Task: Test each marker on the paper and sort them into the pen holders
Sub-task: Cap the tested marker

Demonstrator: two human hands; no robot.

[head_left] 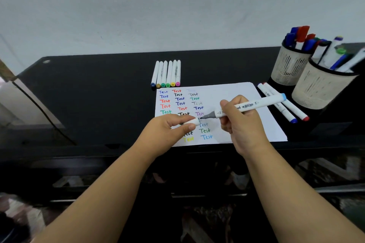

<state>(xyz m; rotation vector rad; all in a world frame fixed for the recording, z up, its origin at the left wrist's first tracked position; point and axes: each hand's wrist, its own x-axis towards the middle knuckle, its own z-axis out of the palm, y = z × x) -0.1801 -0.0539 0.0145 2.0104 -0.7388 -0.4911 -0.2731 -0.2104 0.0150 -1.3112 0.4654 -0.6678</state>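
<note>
A: Where is the marker under test?
B: The uncapped marker (250, 105) lies across the paper (233, 96), grey nib toward 9 o'clock, light-blue end cap toward 2 o'clock. The right hand (240, 124) grasps its barrel, thumb and fingers curled round it.

A: And the cap?
B: The left hand (167, 130) pinches the white cap (192, 123) between thumb and curled fingers, its mouth just beside the nib.

A: What marks the sheet?
B: Columns of the word "Test" in blue, red, green, black, purple and yellow; both hands cover part of the lower rows.

A: What surrounds the sheet?
B: At 12 o'clock, six capped markers (166, 74) lie side by side on the black table (88, 94), coloured ends toward the paper. At 3 o'clock, two loose markers (284, 104), blue-tipped and red-tipped, lie touching each other beside the paper's edge. At 2 o'clock stand two pen holders, near holder (316, 89) and far holder (289, 67), both filled with markers.
</note>
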